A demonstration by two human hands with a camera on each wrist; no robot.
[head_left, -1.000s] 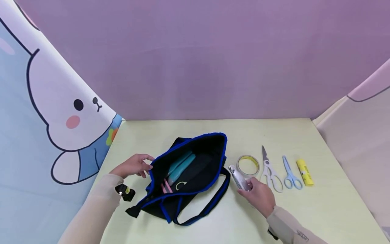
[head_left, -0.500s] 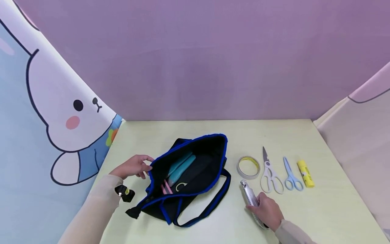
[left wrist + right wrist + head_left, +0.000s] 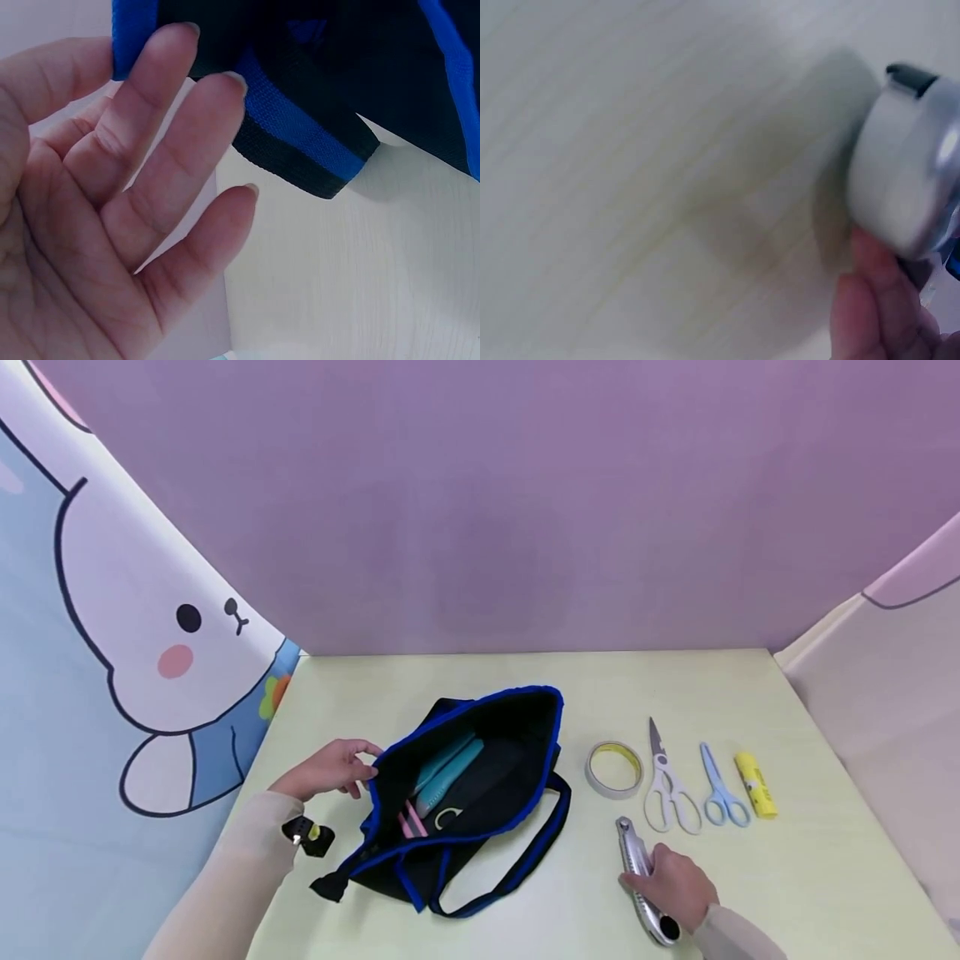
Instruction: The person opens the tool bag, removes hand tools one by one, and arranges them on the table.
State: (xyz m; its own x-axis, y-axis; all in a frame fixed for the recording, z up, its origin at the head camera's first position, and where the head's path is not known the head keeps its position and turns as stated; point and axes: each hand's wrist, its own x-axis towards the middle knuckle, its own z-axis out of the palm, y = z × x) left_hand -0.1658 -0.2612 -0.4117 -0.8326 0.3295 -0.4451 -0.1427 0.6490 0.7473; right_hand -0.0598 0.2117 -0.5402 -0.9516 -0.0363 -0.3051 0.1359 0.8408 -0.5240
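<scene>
A black bag with blue trim (image 3: 510, 777) lies with its mouth spread, showing teal items (image 3: 448, 777), pink sticks (image 3: 412, 820) and a pale ring (image 3: 447, 817) inside. My left hand (image 3: 330, 770) pinches the bag's left rim; in the left wrist view the blue edge (image 3: 133, 37) sits at the fingers of that hand (image 3: 112, 172), other fingers loosely bent. Right of the bag, my right hand (image 3: 675, 885) grips a silver utility knife (image 3: 636, 853) low at the table. The right wrist view shows the knife's end (image 3: 904, 165) beside my fingertips (image 3: 870, 300).
Right of the bag, a tape roll (image 3: 613, 770), white-handled scissors (image 3: 667, 793), small blue scissors (image 3: 722, 797) and a yellow glue stick (image 3: 756, 785) lie in a row on the table (image 3: 817, 877). A bag strap (image 3: 525, 864) loops toward the front. A purple backdrop stands behind.
My right hand has moved right and toward the near edge with the knife, away from the bag and tape roll. The left hand stays at the rim.
</scene>
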